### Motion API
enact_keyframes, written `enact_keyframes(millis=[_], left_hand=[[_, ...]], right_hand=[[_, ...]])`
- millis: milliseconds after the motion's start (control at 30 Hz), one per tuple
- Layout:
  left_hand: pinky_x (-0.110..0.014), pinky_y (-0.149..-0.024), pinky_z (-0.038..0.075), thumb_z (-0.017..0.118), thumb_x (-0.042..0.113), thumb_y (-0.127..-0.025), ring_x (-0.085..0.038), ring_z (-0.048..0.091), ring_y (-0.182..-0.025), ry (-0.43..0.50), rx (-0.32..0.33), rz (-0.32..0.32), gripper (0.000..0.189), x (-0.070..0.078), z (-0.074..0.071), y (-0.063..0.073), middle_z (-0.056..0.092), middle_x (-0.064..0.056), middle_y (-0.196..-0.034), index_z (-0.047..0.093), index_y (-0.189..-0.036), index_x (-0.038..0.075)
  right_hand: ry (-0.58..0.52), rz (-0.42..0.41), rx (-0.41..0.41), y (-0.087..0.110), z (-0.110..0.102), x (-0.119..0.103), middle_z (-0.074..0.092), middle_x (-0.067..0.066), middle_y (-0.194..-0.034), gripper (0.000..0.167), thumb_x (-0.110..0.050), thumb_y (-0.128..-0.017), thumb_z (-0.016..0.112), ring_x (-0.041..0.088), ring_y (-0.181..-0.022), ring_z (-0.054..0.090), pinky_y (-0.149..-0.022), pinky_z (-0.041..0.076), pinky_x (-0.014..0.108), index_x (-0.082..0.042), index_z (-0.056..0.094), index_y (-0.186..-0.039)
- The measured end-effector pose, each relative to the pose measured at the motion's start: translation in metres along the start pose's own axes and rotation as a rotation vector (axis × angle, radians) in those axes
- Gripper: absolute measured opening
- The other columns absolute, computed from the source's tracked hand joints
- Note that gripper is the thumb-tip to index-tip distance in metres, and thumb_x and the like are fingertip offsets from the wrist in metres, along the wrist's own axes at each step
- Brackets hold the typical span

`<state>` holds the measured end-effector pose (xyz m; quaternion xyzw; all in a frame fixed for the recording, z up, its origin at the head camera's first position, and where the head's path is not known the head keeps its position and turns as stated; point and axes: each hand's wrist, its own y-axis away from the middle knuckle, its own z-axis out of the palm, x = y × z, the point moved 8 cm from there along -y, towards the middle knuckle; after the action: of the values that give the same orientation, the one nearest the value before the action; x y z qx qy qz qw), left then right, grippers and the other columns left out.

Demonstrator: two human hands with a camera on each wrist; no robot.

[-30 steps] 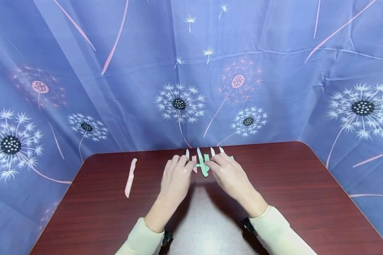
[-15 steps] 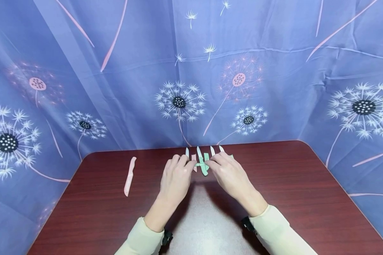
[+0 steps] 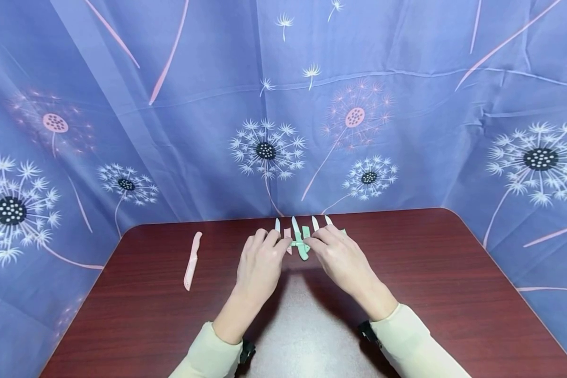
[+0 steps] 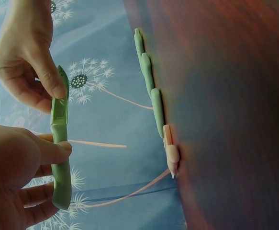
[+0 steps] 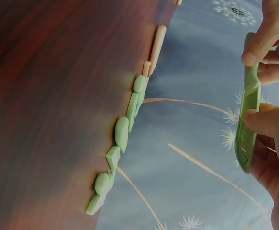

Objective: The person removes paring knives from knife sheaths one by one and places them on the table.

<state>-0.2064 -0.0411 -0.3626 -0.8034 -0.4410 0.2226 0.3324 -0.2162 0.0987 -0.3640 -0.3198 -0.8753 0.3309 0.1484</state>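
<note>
Just above the table my left hand [image 3: 261, 260] grips the green handle [image 4: 61, 184] of a small paring knife, thumb along its side. My right hand [image 3: 342, 257] pinches the matching green blade sheath [image 5: 246, 151] at the other end of it. Handle and sheath meet end to end in one line, and the blade is hidden inside. Beyond the hands, at the far edge, lies a green-handled knife [image 3: 299, 244] with its pale blade bare. Beside it are a pink sheath [image 3: 287, 232] and a green sheath [image 3: 306, 231]. Other bare blades [image 3: 315, 224] show behind my right hand.
A pink knife in its sheath [image 3: 192, 262] lies apart on the left of the dark red wooden table [image 3: 137, 315]. A blue curtain [image 3: 193, 157] with a dandelion print hangs right behind the table's far edge and along both sides.
</note>
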Motion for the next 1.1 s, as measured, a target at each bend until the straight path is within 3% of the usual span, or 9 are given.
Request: enact_keyframes(millis=[500, 1100], left_hand=[[-0.035, -0.064, 0.047, 0.083, -0.003, -0.082, -0.028, 0.057, -0.082, -0.005, -0.016, -0.001, 0.029, -0.0024, -0.0007, -0.0001, 0.065, -0.003, -0.092, 0.083, -0.105, 0.014], [-0.036, -0.066, 0.050, 0.084, -0.003, -0.076, -0.027, 0.057, -0.081, -0.001, 0.001, -0.011, 0.035, -0.0089, -0.0009, 0.0015, 0.064, -0.001, -0.088, 0.083, -0.106, 0.014]], right_hand=[[-0.004, 0.007, -0.007, 0.0002, -0.0010, 0.0027, 0.069, 0.003, -0.100, 0.028, 0.008, -0.085, 0.079, 0.024, -0.094, 0.063, -0.073, 0.058, 0.035, -0.007, 0.080, -0.109], [0.013, -0.017, -0.006, 0.0003, -0.0034, 0.0066, 0.067, 0.004, -0.097, 0.041, 0.016, -0.072, 0.075, 0.025, -0.091, 0.062, -0.078, 0.055, 0.035, -0.005, 0.077, -0.107]])
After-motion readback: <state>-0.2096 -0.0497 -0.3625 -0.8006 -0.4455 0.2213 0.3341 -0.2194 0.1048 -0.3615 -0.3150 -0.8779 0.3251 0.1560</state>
